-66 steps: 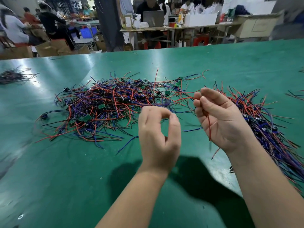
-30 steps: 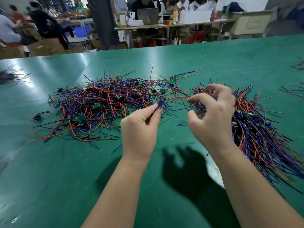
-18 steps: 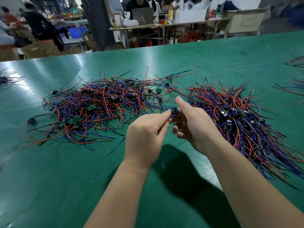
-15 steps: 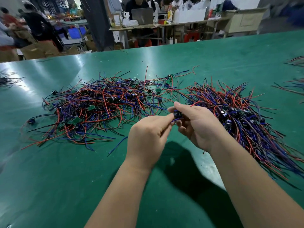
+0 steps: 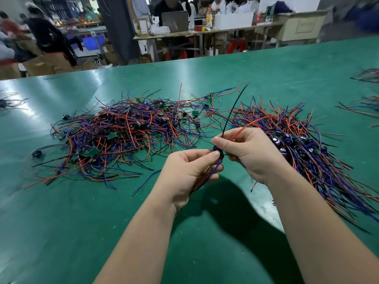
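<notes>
Wired component, seemingly upright, black lead up, blue lead down

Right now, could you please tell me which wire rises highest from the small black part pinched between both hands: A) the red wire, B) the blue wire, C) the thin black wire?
C: the thin black wire stands tall above the small black part; the red wire runs low, the blue wire hangs down.
</notes>
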A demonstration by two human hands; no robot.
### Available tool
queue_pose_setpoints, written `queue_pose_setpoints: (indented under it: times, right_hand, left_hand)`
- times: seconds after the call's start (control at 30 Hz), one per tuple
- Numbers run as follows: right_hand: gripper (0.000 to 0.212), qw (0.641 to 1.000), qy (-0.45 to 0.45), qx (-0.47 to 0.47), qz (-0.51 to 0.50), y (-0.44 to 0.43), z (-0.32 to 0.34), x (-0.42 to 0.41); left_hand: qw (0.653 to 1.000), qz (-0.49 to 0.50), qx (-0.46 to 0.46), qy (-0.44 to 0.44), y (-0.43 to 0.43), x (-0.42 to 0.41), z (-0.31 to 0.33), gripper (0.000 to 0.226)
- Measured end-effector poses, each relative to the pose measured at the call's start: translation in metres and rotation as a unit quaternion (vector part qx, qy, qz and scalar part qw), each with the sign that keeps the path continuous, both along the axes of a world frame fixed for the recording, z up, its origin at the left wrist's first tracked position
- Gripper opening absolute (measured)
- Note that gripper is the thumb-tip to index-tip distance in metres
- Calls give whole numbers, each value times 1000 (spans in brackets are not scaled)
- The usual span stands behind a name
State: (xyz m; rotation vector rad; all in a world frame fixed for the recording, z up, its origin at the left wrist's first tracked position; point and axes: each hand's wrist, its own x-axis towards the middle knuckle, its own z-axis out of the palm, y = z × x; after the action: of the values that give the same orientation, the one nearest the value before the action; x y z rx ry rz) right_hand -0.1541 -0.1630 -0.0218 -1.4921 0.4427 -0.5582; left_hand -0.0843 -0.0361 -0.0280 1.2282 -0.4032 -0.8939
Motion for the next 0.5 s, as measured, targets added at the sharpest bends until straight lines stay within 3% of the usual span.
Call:
queue_pose_setpoints:
  times: [0.1, 0.27, 0.5]
  right_hand:
    - [9, 999, 12, -3, 39, -1, 0, -2]
    - [10, 996, 35, 23, 79, -2, 3, -7]
    - [11, 999, 44, -12, -23, -10, 5, -8]
  left_hand:
    - [1000, 6, 7, 18, -2, -3, -2, 22]
    - [999, 6, 16, -47, 0, 4, -5, 13]
    - [983, -141, 82, -88, 15, 13, -1, 17]
